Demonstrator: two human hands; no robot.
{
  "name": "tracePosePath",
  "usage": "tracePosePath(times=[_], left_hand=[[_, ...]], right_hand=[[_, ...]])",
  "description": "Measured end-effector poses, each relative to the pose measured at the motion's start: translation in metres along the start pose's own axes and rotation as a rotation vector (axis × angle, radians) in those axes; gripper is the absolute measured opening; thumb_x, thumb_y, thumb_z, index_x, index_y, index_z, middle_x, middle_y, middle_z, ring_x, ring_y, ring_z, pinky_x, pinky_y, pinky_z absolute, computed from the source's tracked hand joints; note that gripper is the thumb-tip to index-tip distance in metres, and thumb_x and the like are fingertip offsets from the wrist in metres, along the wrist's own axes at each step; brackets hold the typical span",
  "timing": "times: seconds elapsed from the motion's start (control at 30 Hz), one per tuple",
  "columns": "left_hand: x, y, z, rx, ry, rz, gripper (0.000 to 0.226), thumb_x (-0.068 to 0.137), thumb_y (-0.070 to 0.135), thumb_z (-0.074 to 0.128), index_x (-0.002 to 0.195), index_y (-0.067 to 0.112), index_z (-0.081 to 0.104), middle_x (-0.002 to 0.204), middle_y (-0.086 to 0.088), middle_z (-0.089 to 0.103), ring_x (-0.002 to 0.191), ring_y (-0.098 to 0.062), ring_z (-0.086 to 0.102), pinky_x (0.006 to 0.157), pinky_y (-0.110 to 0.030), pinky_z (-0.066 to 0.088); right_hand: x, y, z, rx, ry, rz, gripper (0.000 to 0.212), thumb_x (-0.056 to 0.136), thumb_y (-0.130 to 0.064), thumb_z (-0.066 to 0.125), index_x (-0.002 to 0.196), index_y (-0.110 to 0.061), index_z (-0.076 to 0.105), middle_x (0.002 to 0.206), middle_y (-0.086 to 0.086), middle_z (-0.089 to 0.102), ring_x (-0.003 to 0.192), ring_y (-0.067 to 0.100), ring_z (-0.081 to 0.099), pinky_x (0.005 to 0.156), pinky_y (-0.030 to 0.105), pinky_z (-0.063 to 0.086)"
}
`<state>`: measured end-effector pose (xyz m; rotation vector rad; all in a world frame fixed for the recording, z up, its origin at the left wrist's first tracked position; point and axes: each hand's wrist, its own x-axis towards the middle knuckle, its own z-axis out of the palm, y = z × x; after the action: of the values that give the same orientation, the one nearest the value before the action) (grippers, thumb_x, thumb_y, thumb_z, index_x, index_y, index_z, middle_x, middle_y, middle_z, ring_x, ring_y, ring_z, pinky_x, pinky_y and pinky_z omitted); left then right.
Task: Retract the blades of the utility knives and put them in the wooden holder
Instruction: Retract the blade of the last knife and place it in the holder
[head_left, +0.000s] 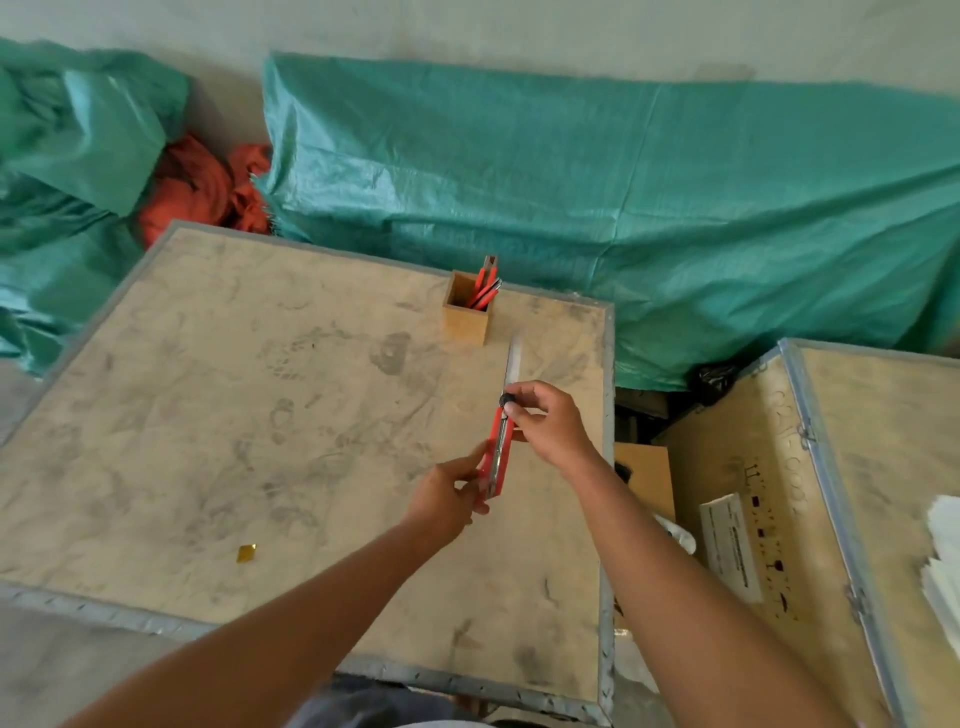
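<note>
I hold a red utility knife (497, 457) above the right part of the wooden crate top (260, 415). Its long silver blade (513, 364) sticks out, pointing away from me toward the holder. My left hand (451, 491) grips the rear end of the red handle. My right hand (548, 421) pinches the black slider knob near the front of the handle. The square wooden holder (466, 317) stands upright near the crate's far edge, just beyond the blade tip. Several red utility knives (485, 286) lean inside it.
A small gold scrap (246, 553) lies on the crate top near the front left. A second wooden crate (810, 499) stands to the right with white papers (943, 561) on it. Green tarpaulin (623, 208) and orange cloth (202, 187) lie behind.
</note>
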<state>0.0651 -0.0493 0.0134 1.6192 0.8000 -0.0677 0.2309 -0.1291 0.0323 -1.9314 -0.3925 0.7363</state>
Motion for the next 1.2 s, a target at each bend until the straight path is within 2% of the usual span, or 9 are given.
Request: tracePosePath(times=[0.1,0.23,0.33,0.5,0.6,0.8,1.0,1.13,1.2], left_hand=[[-0.001,0.027,-0.026,-0.099,0.010,0.057,0.045,0.096,0.002,0.058,0.133,0.028,0.060,0.097,-0.001,0.074,0.064,-0.018,0.071,0.064,-0.034,0.059],[-0.002,0.063,-0.052,-0.172,0.066,0.116,0.039,0.092,-0.003,0.062,0.127,0.015,0.066,0.098,-0.007,0.075,0.066,-0.023,0.072,0.064,-0.029,0.063],[-0.002,0.082,-0.067,-0.220,0.069,0.161,0.038,0.091,-0.004,0.064,0.126,0.010,0.066,0.092,-0.007,0.076,0.064,-0.023,0.072,0.063,-0.028,0.063],[-0.002,0.104,-0.080,-0.298,0.087,0.213,0.034,0.092,-0.002,0.063,0.124,0.007,0.066,0.084,-0.009,0.076,0.061,-0.020,0.071,0.066,-0.031,0.064],[-0.001,0.110,-0.084,-0.339,0.090,0.238,0.031,0.093,0.000,0.063,0.122,0.006,0.068,0.082,-0.005,0.077,0.062,-0.020,0.072,0.069,-0.034,0.064],[-0.003,0.113,-0.089,-0.345,0.089,0.267,0.030,0.092,0.001,0.063,0.121,0.007,0.069,0.095,-0.012,0.078,0.070,-0.024,0.074,0.072,-0.034,0.064],[-0.005,0.116,-0.084,-0.362,0.073,0.290,0.031,0.092,0.003,0.064,0.122,0.009,0.069,0.099,-0.013,0.078,0.075,-0.028,0.075,0.077,-0.039,0.064],[-0.008,0.119,-0.082,-0.377,0.064,0.309,0.031,0.092,0.002,0.063,0.122,0.009,0.069,0.095,-0.012,0.078,0.073,-0.026,0.075,0.076,-0.038,0.064],[-0.009,0.120,-0.081,-0.383,0.063,0.315,0.031,0.092,0.001,0.063,0.122,0.007,0.068,0.089,-0.007,0.078,0.071,-0.024,0.074,0.075,-0.038,0.064]], right_hand=[[0.003,-0.033,-0.008,0.083,0.006,-0.046,0.021,0.094,-0.010,0.069,0.114,-0.015,0.072,0.109,0.007,0.073,0.096,0.020,0.076,0.080,0.041,0.066],[0.001,-0.079,-0.017,0.169,0.017,-0.133,0.023,0.095,-0.005,0.067,0.118,-0.007,0.071,0.110,0.011,0.073,0.093,0.019,0.076,0.077,0.038,0.066],[-0.003,-0.108,-0.022,0.178,-0.002,-0.192,0.026,0.096,-0.003,0.065,0.121,-0.008,0.071,0.109,0.007,0.073,0.096,0.021,0.075,0.073,0.038,0.067],[-0.011,-0.124,-0.023,0.064,-0.097,-0.259,0.027,0.095,-0.005,0.068,0.120,-0.014,0.073,0.111,0.004,0.075,0.094,0.020,0.077,0.067,0.034,0.066],[-0.016,-0.123,-0.022,-0.024,-0.127,-0.276,0.025,0.092,-0.009,0.071,0.116,-0.016,0.076,0.110,0.005,0.077,0.096,0.023,0.076,0.069,0.038,0.066],[-0.025,-0.119,-0.020,-0.179,-0.165,-0.318,0.025,0.088,-0.013,0.077,0.112,-0.021,0.079,0.113,0.000,0.077,0.091,0.021,0.073,0.075,0.042,0.065],[-0.034,-0.122,-0.024,-0.234,-0.091,-0.390,0.024,0.088,-0.021,0.078,0.110,-0.027,0.078,0.109,-0.008,0.078,0.084,0.011,0.072,0.083,0.030,0.060],[-0.039,-0.122,-0.020,-0.251,0.032,-0.422,0.021,0.083,-0.027,0.082,0.100,-0.019,0.072,0.100,-0.007,0.073,0.085,0.009,0.071,0.076,0.014,0.053],[-0.041,-0.121,-0.020,-0.207,0.010,-0.436,0.022,0.086,-0.026,0.079,0.106,-0.021,0.071,0.104,-0.007,0.072,0.087,0.010,0.071,0.078,0.017,0.055]])
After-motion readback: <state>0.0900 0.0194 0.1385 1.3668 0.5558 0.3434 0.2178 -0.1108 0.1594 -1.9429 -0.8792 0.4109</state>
